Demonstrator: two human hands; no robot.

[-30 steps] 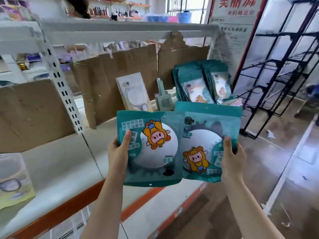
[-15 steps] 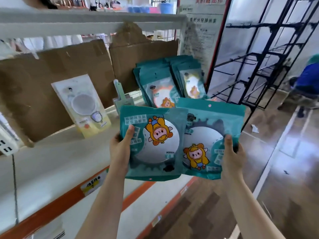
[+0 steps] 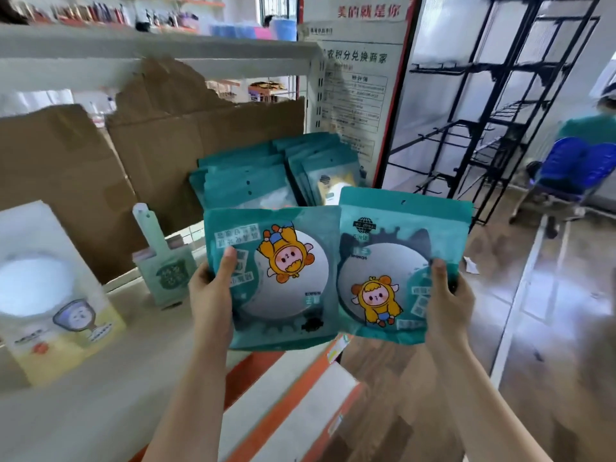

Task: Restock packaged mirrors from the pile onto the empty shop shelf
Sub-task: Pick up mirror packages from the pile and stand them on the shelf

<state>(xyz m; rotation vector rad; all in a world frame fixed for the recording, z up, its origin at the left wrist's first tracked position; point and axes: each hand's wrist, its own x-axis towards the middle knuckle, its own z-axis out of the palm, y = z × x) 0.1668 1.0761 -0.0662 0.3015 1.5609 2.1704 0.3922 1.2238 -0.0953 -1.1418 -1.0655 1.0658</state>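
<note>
I hold two teal packaged mirrors side by side in front of the shelf. My left hand grips the left teal mirror pack, which is upside down, with the thumb on its front. My right hand grips the right teal mirror pack, which is upright and overlaps the left one's edge. Just behind them, several more teal packs stand in rows on the white shelf, leaning against brown cardboard.
A yellow-white mirror pack leans at the left of the shelf, and a pale green handled pack stands beside it. A black wire rack stands on the right. A person in blue and green bends over at the far right.
The view has swung right and closer to the stocked teal packs. Both hands have carried their packs towards that row. The grips have not changed.
</note>
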